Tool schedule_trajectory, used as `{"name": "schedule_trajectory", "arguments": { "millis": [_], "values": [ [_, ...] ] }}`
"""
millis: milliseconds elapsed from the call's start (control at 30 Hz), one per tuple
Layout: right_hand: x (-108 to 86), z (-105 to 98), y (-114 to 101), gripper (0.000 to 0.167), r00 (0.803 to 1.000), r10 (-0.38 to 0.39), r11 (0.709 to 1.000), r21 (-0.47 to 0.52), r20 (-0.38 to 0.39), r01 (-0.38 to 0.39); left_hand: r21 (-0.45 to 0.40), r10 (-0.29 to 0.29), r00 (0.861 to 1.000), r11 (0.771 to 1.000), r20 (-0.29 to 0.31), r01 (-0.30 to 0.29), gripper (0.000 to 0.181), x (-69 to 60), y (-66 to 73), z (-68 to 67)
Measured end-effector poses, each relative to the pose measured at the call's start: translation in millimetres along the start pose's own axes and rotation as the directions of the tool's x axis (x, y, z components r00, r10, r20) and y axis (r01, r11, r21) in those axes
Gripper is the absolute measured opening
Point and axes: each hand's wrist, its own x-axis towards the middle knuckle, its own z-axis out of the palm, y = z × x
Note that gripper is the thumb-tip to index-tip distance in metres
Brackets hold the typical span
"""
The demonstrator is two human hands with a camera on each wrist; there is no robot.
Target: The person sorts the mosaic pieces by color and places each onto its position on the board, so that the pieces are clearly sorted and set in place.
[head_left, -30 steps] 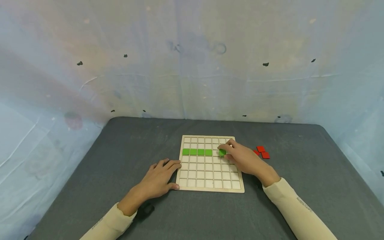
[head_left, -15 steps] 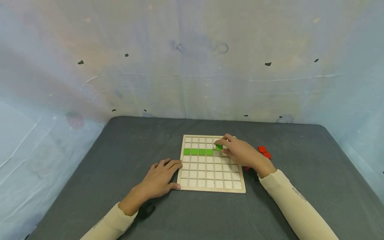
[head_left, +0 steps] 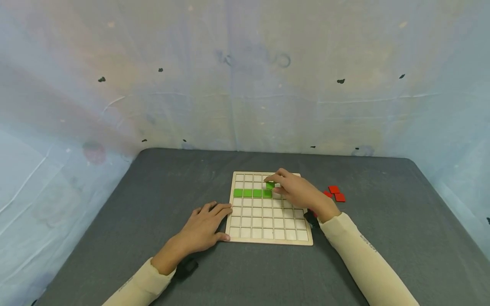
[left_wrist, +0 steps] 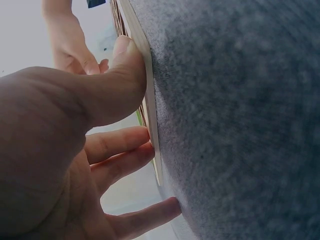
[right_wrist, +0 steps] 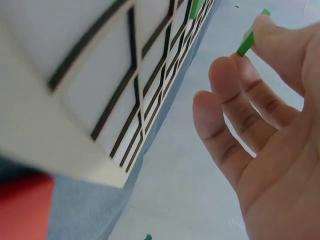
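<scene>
A pale wooden grid board lies on the dark table. One row of its cells holds several green square tiles, beginning at the left side. My right hand pinches another green square tile between thumb and fingers, off the board's surface. In the head view this held tile appears just beyond the rightmost tile of the row. At the board's left edge rests my left hand; its thumb and some fingertips touch the wooden rim, and its fingers are extended.
Several red square tiles lie on the table right of the board, partly hidden by the right hand. Black wrist devices sit beneath both wrists. A pale cloth backdrop rises behind the dark table.
My right hand has moved left across the board with the pinched green tile, also a little farther from me. My left hand stays at the board's left edge.
</scene>
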Motion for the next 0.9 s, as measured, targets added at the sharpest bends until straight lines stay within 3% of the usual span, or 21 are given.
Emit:
{"name": "schedule_trajectory", "arguments": {
  "millis": [233,900],
  "values": [
    [-4.2,8,4,0.035,0.999,0.033,0.999,-0.01,0.026,-0.033,-0.004,0.015,1.0,1.0,0.001,-0.015,0.075,0.8,1.1,0.5],
    [-15.4,13,3,0.035,0.997,0.071,0.992,-0.106,0.007,-0.07,0.005,0.009,1.0,1.0,-0.011,-0.009,0.074,-0.8,1.6,-1.0]
  ]
}}
